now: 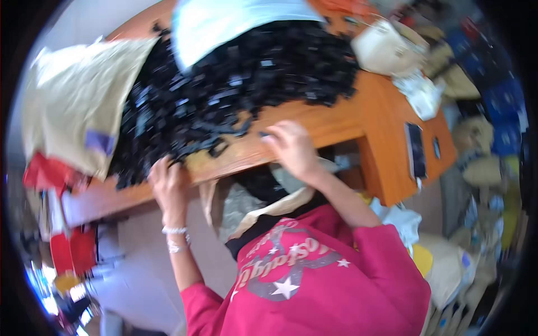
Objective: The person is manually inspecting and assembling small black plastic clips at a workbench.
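Observation:
A large heap of small black pieces (246,78), too blurred to name exactly, covers the orange-brown wooden table (314,120). My left hand (170,182), with a pale bracelet at the wrist, rests by the near left edge of the heap. Its fingers are bent against the pieces, and what they hold is hidden. Over the table's front edge, my right hand (292,148) pinches a small black piece (264,134) between thumb and finger. Below that edge, an open sack (269,208) lies against my body with dark contents inside.
A tan sack (81,101) stands left of the heap, and a pale blue-white bag (230,28) lies behind it. To the right are a cream bag (386,49), white crumpled plastic (420,95) and a phone (415,150). A red chair (73,251) stands lower left.

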A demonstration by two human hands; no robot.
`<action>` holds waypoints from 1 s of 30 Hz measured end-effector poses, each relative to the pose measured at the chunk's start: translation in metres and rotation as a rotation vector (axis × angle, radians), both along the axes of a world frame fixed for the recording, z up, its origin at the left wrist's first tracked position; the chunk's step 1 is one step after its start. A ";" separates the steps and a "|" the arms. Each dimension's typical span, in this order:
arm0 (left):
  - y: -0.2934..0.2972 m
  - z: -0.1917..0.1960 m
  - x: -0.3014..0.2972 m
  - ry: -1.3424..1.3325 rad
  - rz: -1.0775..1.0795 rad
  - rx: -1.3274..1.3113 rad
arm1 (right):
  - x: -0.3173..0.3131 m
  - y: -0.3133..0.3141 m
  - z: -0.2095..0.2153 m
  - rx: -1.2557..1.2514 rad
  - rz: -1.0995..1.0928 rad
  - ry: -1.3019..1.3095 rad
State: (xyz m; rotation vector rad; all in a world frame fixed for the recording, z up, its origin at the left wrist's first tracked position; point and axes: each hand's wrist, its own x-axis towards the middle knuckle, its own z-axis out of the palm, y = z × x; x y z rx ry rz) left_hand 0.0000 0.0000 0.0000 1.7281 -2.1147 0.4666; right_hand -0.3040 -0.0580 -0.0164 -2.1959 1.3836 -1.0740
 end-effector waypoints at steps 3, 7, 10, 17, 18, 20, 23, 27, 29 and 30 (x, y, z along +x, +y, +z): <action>-0.010 0.000 0.013 0.051 -0.038 -0.094 | 0.024 0.006 0.002 -0.164 -0.136 0.100; -0.005 0.000 -0.032 0.233 -0.107 -0.332 | -0.002 0.019 -0.002 -0.157 -0.163 0.097; -0.019 0.005 -0.075 0.510 -0.206 -0.328 | -0.009 0.017 -0.001 -0.116 -0.143 0.024; -0.009 0.012 -0.156 1.374 -0.254 0.193 | -0.017 0.027 -0.005 -0.182 -0.089 -0.024; -0.010 0.013 -0.157 1.375 -0.299 0.247 | -0.017 0.028 -0.001 -0.143 -0.087 -0.166; -0.011 0.020 -0.162 1.414 -0.245 0.316 | -0.017 0.034 0.008 -0.053 -0.094 -0.378; -0.015 0.024 -0.163 1.525 -0.252 0.484 | -0.005 0.047 0.028 0.153 -0.023 -0.632; -0.015 0.039 -0.159 1.486 -0.142 0.530 | -0.002 0.046 0.027 0.375 -0.001 -0.781; -0.016 0.034 -0.163 1.473 -0.192 0.518 | -0.004 0.046 0.019 0.509 0.042 -0.927; -0.015 0.031 -0.164 1.478 -0.217 0.493 | -0.007 0.047 0.023 0.563 0.039 -0.963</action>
